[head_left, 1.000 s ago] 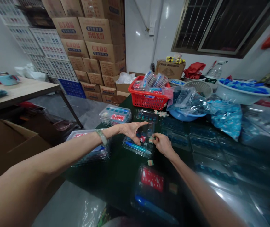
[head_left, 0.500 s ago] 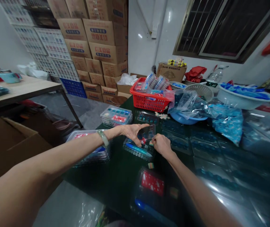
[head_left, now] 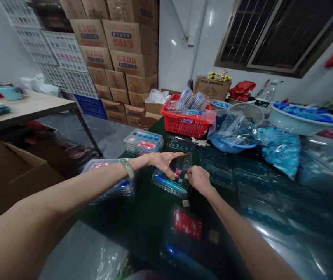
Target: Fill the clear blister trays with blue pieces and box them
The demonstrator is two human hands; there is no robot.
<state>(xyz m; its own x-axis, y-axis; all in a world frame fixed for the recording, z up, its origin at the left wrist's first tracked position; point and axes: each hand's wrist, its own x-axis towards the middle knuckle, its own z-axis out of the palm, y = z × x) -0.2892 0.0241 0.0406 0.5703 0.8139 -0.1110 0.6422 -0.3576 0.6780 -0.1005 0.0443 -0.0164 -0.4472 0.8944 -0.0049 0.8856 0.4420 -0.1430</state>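
Observation:
A clear plastic box (head_left: 170,186) with a long blue item inside lies on the dark green table. Its transparent lid (head_left: 187,160) stands raised at the back. My left hand (head_left: 163,162), a pale green bangle at its wrist, spans this lid with thumb and forefinger on its edges. My right hand (head_left: 200,179) is closed in a pinch at the right side of the lid; its fingertips are partly hidden. Between the hands shows a small red-and-white piece (head_left: 177,173). A small striped piece (head_left: 185,203) lies in front of the box.
Another clear box (head_left: 166,254) with a red dotted packet is nearest me. Filled boxes (head_left: 143,142) are stacked at left. Several clear trays (head_left: 256,184) spread rightward. Behind stand a red basket (head_left: 186,125), a blue basin (head_left: 232,147) and a bag of blue wrapped pieces (head_left: 279,149).
The camera view has shifted very slightly. Both hands stay at the lid, and the right hand's fingers have moved only a little along its edge.

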